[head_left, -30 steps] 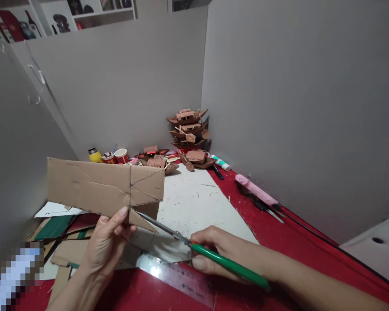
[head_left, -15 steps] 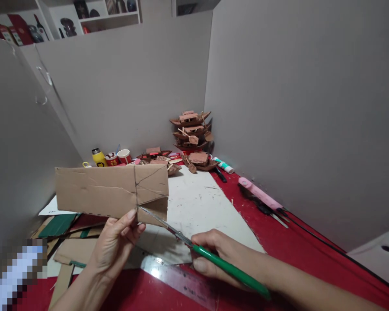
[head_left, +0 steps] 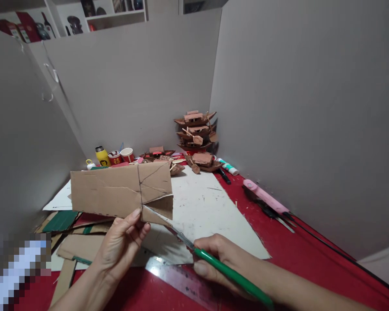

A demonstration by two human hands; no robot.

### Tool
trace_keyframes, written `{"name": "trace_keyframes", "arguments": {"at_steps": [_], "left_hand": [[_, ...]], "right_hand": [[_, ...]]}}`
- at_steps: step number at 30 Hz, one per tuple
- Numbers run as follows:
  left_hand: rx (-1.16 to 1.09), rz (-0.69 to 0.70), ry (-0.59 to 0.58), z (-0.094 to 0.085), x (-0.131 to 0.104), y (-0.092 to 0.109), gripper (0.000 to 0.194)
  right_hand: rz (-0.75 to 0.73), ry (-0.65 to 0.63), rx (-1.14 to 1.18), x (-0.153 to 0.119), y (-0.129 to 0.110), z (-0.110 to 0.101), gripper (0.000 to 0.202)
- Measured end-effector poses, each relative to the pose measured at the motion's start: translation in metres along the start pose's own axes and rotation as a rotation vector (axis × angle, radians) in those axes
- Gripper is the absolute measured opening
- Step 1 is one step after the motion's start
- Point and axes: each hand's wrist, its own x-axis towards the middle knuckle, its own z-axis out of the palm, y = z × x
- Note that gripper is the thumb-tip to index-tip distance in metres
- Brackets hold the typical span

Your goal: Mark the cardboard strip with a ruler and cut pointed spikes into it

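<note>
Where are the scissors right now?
In the head view, the scissors sit low, mostly right of centre, in the right hand, reaching the cardboard.

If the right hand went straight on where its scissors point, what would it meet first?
Probably the cardboard piece: the scissors in the right hand already have blades at it. The left hand lies close by their tips, though depth is unclear.

Brown cardboard strip [head_left: 105,190], dark-lined, held up, slit at lower right, green-handled scissors [head_left: 210,260] slanting to the cut
</note>
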Motion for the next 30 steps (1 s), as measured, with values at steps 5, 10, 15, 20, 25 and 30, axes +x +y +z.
{"name": "trace_keyframes", "arguments": {"at_steps": [5, 10, 15, 20, 25, 30], "left_hand": [[-0.024, -0.037, 0.038, 0.001, -0.002, -0.002, 0.019], [-0.041, -0.057, 0.063, 0.005, -0.007, -0.002, 0.023], [-0.058, -0.084, 0.071, 0.008, -0.011, -0.001, 0.024], [-0.064, -0.120, 0.091, 0.010, -0.018, 0.002, 0.024], [-0.090, -0.174, 0.090, 0.013, -0.025, 0.003, 0.027], [-0.093, -0.234, -0.046, 0.008, -0.026, 0.001, 0.007]], "right_hand": [[-0.024, 0.069, -0.066, 0.002, 0.005, 0.006, 0.047], [0.014, 0.081, -0.067, 0.002, 0.008, 0.011, 0.044], [0.050, 0.110, -0.067, -0.001, 0.009, 0.014, 0.040], [0.026, 0.158, -0.103, -0.003, 0.006, 0.015, 0.037], [-0.022, 0.211, -0.245, -0.001, 0.008, 0.011, 0.036], [-0.055, 0.234, -0.285, 0.003, 0.020, 0.011, 0.039]]}}
